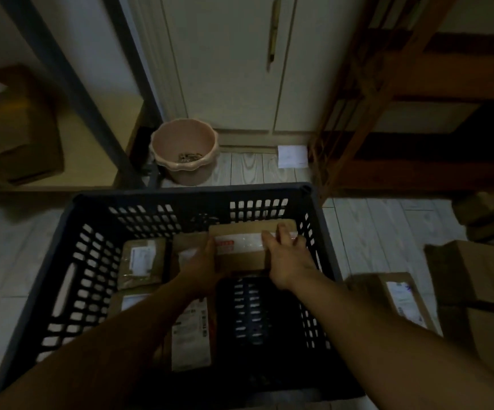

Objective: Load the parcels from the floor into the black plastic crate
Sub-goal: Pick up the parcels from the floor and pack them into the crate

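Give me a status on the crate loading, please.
Left hand grips parcel, right hand rests on top. Parcel in crate, far right. More parcels on floor. Nothing blocking.

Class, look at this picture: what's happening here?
A person is loading a black plastic crate on the floor. Both hands are on one cardboard parcel at the crate's far right: the left hand grips its left edge, the right hand rests flat on top. Beside it, other parcels already lie inside; more boxes wait on the floor to the right.
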A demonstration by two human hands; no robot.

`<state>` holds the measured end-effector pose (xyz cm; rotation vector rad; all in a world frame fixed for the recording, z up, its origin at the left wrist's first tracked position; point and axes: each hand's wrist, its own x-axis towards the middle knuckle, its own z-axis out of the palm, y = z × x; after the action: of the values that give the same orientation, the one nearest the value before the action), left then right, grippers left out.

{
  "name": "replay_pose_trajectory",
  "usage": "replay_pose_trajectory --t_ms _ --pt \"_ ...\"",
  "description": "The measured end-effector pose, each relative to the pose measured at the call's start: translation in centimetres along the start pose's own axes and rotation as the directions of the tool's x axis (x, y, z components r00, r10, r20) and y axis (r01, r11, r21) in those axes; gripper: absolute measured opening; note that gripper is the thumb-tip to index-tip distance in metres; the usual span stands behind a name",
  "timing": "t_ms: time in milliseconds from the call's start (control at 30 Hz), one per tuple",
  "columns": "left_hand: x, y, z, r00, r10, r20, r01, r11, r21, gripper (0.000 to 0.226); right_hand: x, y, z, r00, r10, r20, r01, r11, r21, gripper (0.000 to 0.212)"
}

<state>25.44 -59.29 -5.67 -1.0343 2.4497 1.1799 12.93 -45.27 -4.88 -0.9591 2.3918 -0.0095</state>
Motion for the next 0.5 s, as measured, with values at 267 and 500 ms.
replay_pose_trajectory --t_ms 267,500 --pt "5.6 -4.6 4.2 0.999 0.025 -0.045 -0.01 0.954 0.301 0.071 5.2 1.4 5.1 0.999 0.045 0.003 -0.045 0.999 0.03 0.089" --pt "7.6 -6.3 5.6 0.993 0.017 0.118 -0.056 0.94 0.338 0.071 7.9 1.5 7.6 0.997 0.07 0.014 -0.07 0.998 -0.007 0.087"
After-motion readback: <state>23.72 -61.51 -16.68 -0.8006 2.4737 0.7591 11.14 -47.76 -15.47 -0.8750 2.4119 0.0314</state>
